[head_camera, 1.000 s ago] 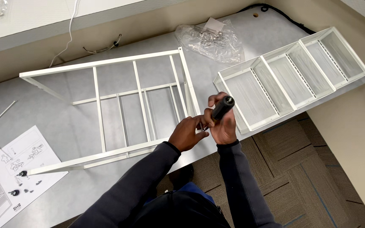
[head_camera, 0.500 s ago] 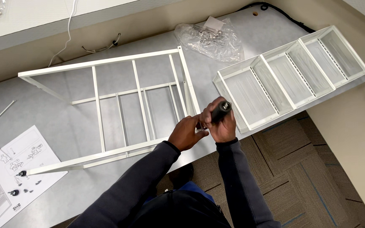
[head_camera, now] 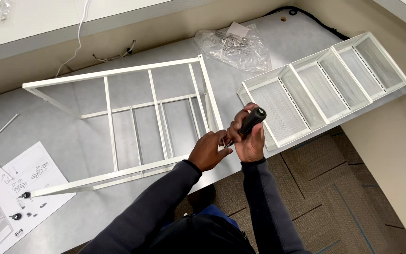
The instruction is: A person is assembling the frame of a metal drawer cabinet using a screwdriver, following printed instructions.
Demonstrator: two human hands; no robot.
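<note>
Both hands met at near right corner of white wire frame [head_camera: 118, 127]. Right hand [head_camera: 250, 141] gripped black-handled screwdriver [head_camera: 251, 121], fingers clamped round handle; long axis slanted, butt up-right, tip down-left toward frame corner. Left hand [head_camera: 207, 150] pinched small metal fitting at tip, fingers together. Frame lay flat, partly assembled; mesh shelf panel [head_camera: 325, 84] right of frame unattached; hardware bag [head_camera: 233, 44] beyond frame.

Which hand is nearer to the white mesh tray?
Right. The right hand, holding a black-handled screwdriver, overlaps the white mesh tray corner; the left hand is farther left.
</note>
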